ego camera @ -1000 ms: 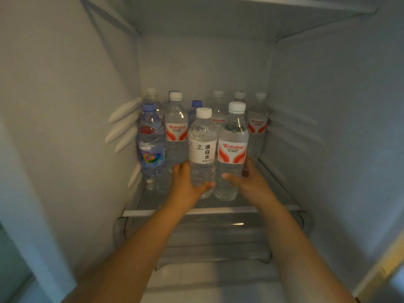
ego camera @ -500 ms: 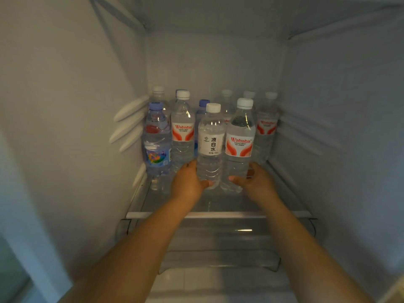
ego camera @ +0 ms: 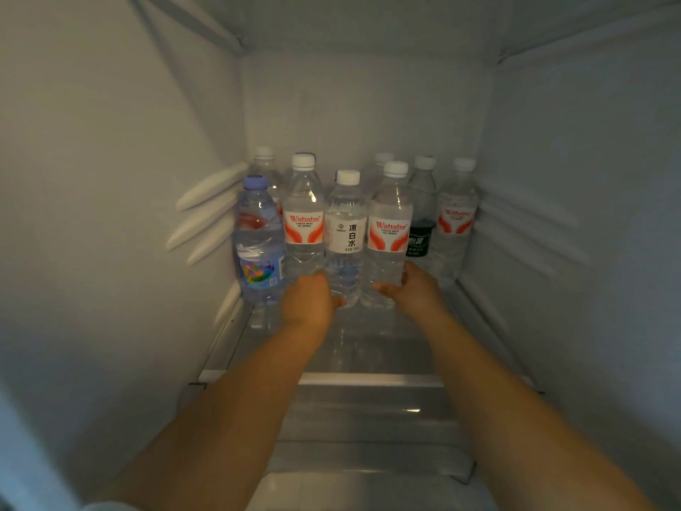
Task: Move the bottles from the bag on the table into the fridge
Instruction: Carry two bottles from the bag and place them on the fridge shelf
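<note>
Head view: rear bottles (ego camera: 382, 167) half hidden behind front row (ego camera: 345, 234).

Rear bottles (ego camera: 383, 167) mostly hidden; both elbows cut off below.

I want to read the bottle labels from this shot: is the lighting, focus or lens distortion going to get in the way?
Head view: dim, bluish light, no harsh glare; front-row labels read clearly, such as the white-label bottle gripped by the left hand and the Wahaha bottle gripped by the right hand; the back-row bottles are softer and partly hidden; the wide angle bends the fridge walls outward.
</note>
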